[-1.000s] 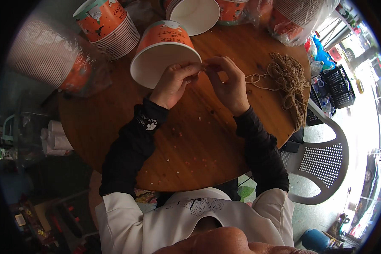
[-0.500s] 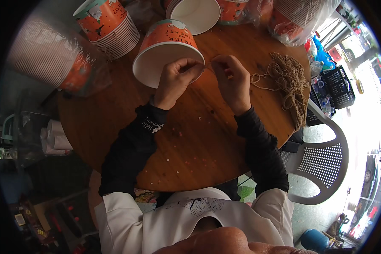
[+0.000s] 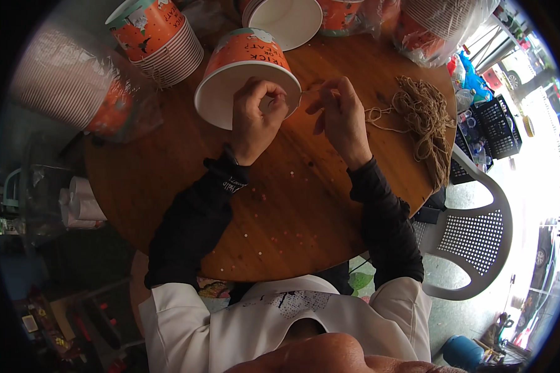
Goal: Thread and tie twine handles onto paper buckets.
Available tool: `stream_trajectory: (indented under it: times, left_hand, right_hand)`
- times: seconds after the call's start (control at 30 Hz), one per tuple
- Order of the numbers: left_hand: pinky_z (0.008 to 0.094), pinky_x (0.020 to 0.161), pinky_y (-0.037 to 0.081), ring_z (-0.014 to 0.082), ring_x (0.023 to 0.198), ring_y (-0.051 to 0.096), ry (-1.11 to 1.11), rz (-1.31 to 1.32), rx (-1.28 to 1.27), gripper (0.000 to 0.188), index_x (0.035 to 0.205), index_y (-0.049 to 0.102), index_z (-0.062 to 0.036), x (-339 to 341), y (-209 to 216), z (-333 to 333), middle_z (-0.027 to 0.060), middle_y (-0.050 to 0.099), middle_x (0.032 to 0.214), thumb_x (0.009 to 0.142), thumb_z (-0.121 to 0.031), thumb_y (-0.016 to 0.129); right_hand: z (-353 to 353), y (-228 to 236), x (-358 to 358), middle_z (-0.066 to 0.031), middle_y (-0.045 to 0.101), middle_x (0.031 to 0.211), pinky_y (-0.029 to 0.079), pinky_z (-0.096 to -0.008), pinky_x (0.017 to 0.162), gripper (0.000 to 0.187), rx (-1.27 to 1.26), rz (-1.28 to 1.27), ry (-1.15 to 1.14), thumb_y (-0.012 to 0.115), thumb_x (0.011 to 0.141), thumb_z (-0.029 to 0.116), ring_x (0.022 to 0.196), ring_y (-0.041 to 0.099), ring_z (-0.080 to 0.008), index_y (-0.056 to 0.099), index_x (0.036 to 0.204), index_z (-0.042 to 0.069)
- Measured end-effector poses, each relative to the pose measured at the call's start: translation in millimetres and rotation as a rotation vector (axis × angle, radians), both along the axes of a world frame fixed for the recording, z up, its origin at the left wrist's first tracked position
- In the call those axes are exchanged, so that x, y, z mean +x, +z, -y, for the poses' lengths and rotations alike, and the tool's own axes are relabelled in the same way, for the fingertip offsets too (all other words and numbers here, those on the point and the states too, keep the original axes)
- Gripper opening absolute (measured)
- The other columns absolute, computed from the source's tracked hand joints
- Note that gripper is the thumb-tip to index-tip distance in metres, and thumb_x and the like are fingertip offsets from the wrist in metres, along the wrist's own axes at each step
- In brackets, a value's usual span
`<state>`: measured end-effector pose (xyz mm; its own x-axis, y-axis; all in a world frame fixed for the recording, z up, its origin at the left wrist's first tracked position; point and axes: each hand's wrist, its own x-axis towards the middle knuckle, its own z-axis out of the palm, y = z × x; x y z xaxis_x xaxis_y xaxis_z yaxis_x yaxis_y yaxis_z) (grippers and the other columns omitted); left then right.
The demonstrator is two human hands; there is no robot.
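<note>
You've got one round wooden table (image 3: pixel 280 217), one unstacked orange bucket (image 3: pixel 241 51) on it, mouth toward you, one twine tangle (image 3: pixel 423 112) at the right, two hands: left hand (image 3: pixel 258 121) before that mouth, right hand (image 3: pixel 341 118) between bucket and tangle. Fingers curled; can't tell if either's pinching anything.

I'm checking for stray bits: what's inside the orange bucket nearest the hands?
Inside the orange bucket, only bare white inner wall shows. The left hand covers part of it at lower right; anything behind the hand is hidden.
</note>
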<state>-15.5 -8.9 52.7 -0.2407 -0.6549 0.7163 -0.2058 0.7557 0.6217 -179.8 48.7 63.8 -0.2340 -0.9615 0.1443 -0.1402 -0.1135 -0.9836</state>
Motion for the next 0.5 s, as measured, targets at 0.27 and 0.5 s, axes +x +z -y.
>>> stream_trajectory:
  times: [0.27,0.5]
  left_hand:
    - [0.0356,0.074,0.049,0.0264,0.082,0.063,0.087,0.118,-0.206,0.01,0.088,0.062,-0.0019,-3.6,3.2,-9.9,0.0083,0.064,0.087,0.079,-0.002,0.066]
    - [0.0341,0.086,0.046,0.0234,0.094,0.062,-0.139,0.074,-0.017,0.011,0.096,0.066,-0.0038,-6.1,0.2,-8.6,0.0066,0.065,0.098,0.086,-0.006,0.07]
  right_hand:
    - [-3.0,-2.2,4.1,-0.0124,0.064,0.074,0.05,-0.0336,0.053,0.007,-0.166,-0.18,-0.093,0.049,0.1,0.01,0.06,0.065,-0.0221,0.049,0.102,0.004]
    - [-7.3,0.3,7.7,-0.0171,0.063,0.08,0.05,-0.0395,0.059,0.002,-0.391,-0.408,-0.046,0.054,0.096,0.006,0.07,0.064,-0.0371,0.054,0.097,0.006]
